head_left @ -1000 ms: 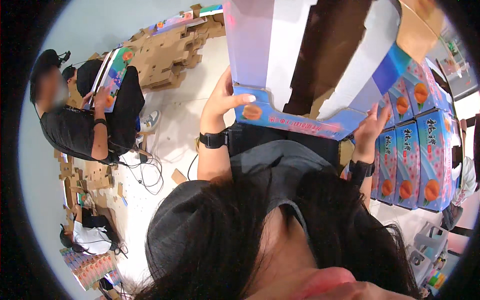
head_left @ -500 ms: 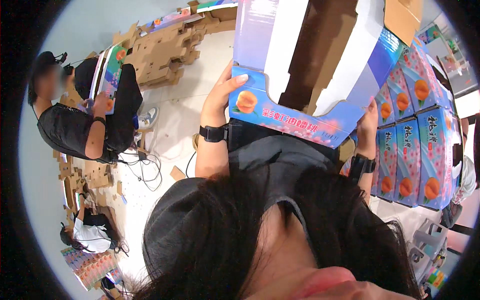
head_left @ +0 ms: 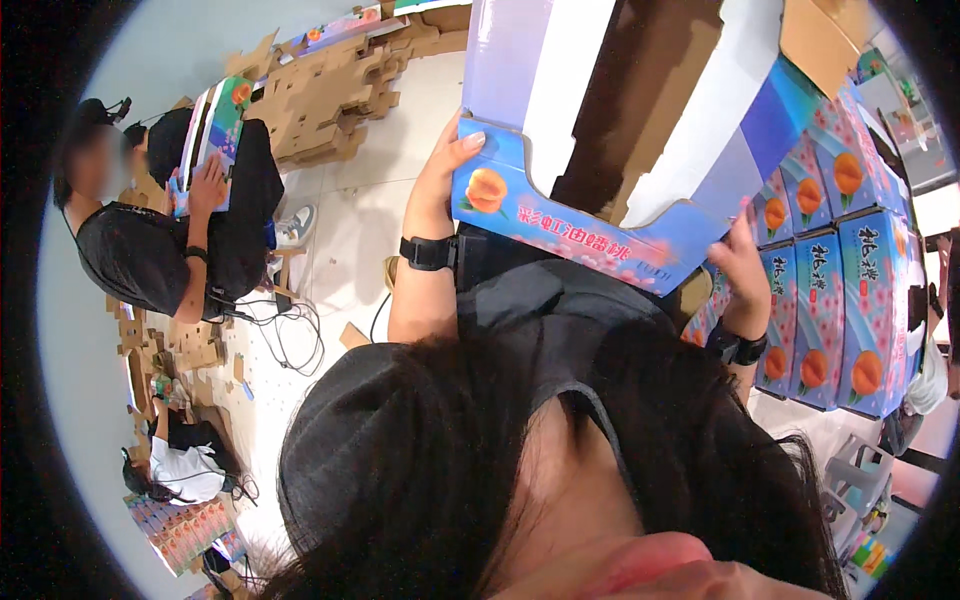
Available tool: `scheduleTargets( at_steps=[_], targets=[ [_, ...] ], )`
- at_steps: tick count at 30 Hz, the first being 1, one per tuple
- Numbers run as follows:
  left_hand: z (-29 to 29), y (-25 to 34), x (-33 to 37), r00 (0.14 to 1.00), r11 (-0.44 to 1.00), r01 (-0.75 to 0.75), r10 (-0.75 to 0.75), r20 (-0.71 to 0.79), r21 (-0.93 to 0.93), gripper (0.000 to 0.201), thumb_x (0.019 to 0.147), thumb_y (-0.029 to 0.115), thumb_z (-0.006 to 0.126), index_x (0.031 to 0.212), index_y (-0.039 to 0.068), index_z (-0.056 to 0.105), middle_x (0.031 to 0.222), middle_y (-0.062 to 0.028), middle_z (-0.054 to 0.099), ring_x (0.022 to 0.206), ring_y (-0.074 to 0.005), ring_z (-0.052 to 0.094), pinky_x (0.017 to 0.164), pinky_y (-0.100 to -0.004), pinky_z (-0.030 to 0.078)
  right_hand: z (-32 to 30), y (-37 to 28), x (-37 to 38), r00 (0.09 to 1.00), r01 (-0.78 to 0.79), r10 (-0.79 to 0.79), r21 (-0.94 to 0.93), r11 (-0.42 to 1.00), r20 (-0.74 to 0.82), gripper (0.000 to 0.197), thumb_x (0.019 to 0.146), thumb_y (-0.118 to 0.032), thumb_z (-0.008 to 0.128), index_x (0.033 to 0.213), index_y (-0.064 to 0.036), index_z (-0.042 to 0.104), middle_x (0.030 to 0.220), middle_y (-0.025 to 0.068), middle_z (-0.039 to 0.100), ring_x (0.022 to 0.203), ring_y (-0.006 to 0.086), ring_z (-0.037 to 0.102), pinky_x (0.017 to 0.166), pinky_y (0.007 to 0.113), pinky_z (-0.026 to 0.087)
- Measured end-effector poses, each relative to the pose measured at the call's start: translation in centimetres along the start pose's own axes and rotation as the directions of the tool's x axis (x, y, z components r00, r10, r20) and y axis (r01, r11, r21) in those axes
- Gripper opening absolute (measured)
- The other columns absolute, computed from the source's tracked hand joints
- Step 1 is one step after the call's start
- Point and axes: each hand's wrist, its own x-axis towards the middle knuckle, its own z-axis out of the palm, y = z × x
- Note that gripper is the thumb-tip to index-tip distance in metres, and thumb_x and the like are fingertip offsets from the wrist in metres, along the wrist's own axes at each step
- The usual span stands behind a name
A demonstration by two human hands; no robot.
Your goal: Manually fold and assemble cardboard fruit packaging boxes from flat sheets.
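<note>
A blue and pink printed cardboard box (head_left: 570, 228) with a peach picture on its near panel lies across my lap. Its long top flaps stand apart, so the brown inside shows between white strips. My left hand (head_left: 442, 178) grips the near left corner, with the thumb on the front panel and the fingers behind the side. At the near right corner, my right hand (head_left: 742, 268) has its thumb and fingers spread by the edge, slightly blurred. Whether it still touches the cardboard is hard to see.
Finished-looking printed boxes (head_left: 870, 300) are stacked close on my right. Flattened brown cardboard (head_left: 330, 100) lies in a heap at the far left. A co-worker in black (head_left: 150, 250) sits on the left with a similar box; another person in white (head_left: 185, 468) is lower left. Cables (head_left: 290, 335) trail across the floor.
My right hand has loosened from the box's right side and turned, its fingers now spread at the near corner. The left hand keeps its grip. The box has shifted slightly left.
</note>
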Motion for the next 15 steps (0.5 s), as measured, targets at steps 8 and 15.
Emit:
scheduleTargets(
  at_steps=[8,15],
  targets=[
    [0.2,0.6,0.0,0.998,0.997,-0.063,0.064,0.027,-0.033,0.084,0.073,0.035,0.072,0.14,-0.001,0.035,0.125,-0.0148,0.054,0.112,-0.0228,0.056,0.094,-0.0341,0.046,2.8,-3.8,-1.0,0.993,0.051,-0.036,0.132,0.99,-0.113,0.085,0.068,-0.009,0.083,0.136,-0.0022,0.033,0.12,0.0085,0.053,0.11,0.019,0.054,0.094,0.033,0.044],
    [0.2,1.2,1.7,0.974,0.967,-0.197,0.174,0.145,0.163,0.104,0.06,0.03,0.079,0.146,0.002,0.029,0.136,-0.0134,0.045,0.127,-0.0245,0.043,0.105,-0.0361,0.035,4.2,0.5,-0.3,0.954,0.208,-0.117,0.326,0.922,-0.278,0.079,0.067,-0.002,0.081,0.132,-0.0044,0.038,0.119,0.0074,0.054,0.11,0.0194,0.055,0.093,0.033,0.047]
  ],
)
